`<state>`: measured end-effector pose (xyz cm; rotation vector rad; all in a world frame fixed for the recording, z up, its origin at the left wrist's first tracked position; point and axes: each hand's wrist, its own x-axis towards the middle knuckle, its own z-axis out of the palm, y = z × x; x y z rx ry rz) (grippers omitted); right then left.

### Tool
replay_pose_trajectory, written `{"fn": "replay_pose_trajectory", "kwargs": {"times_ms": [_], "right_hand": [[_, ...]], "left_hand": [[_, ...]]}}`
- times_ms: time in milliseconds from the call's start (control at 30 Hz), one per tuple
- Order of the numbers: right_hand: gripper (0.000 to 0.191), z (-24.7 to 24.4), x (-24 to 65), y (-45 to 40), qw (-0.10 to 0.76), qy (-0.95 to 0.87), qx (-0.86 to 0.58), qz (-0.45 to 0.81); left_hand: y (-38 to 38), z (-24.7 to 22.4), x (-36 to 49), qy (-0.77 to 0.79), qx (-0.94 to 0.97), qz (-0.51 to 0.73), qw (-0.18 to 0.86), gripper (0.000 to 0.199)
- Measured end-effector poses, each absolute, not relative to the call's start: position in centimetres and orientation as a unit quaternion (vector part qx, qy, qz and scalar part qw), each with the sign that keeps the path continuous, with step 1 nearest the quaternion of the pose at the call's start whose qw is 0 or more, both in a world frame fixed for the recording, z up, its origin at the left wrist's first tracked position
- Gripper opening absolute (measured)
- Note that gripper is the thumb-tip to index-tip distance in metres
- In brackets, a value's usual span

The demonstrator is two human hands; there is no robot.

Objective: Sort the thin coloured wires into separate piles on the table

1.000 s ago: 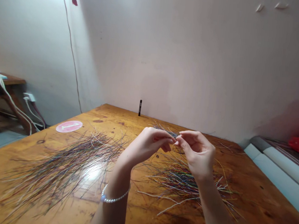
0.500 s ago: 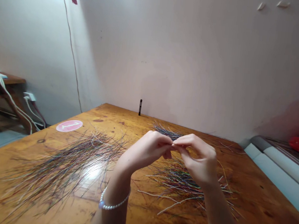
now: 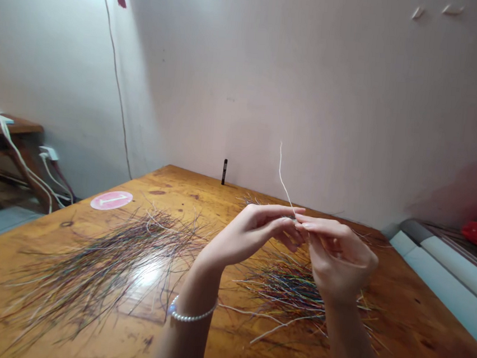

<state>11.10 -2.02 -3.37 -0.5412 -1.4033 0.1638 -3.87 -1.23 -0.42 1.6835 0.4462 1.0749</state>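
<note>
A thin white wire (image 3: 282, 177) rises from between my fingertips, its free end pointing up. My left hand (image 3: 254, 231), with a beaded bracelet (image 3: 193, 317) at the wrist, pinches it from the left. From the right, my right hand (image 3: 338, 259) pinches at the same spot, its fingertips touching those of the left. Below my hands lies a pile of coloured wires (image 3: 291, 285), partly hidden by my right hand and forearm. A wider spread of thin wires (image 3: 108, 262) covers the table on the left.
The wooden table (image 3: 203, 195) meets the wall. A black marker (image 3: 224, 172) stands upright at its back edge. On the left is a round pink sticker (image 3: 111, 200). Pale rolls (image 3: 444, 277) lie along the right edge, and a side table (image 3: 11, 129) with cables is at far left.
Both hands have moved right, and the white wire now stands up above the fingertips. The fingers of my left hand have stretched out more.
</note>
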Motion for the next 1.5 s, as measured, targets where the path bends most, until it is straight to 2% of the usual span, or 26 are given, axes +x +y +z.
{"fn": "replay_pose_trajectory", "kwargs": {"times_ms": [400, 733, 1267, 1500], "right_hand": [[0.022, -3.41, 10.84, -1.99, 0.736, -0.629, -0.234, 0.091], [0.017, -3.49, 11.17, -1.65, 0.715, -0.637, -0.285, 0.044], [0.025, -3.41, 11.4, -1.53, 0.673, -0.675, -0.297, -0.059], [0.023, -3.65, 11.37, -1.29, 0.656, -0.681, -0.31, -0.102]], "left_hand": [[-1.04, -0.31, -4.35, 0.205, 0.691, 0.452, 0.525, 0.023], [-0.91, -0.76, -4.13, 0.19, 0.639, 0.451, 0.594, 0.03], [-0.89, -0.61, -4.34, 0.214, 0.652, 0.435, 0.583, 0.03], [-0.95, -0.6, -4.38, 0.208, 0.659, 0.435, 0.577, 0.029]]}}
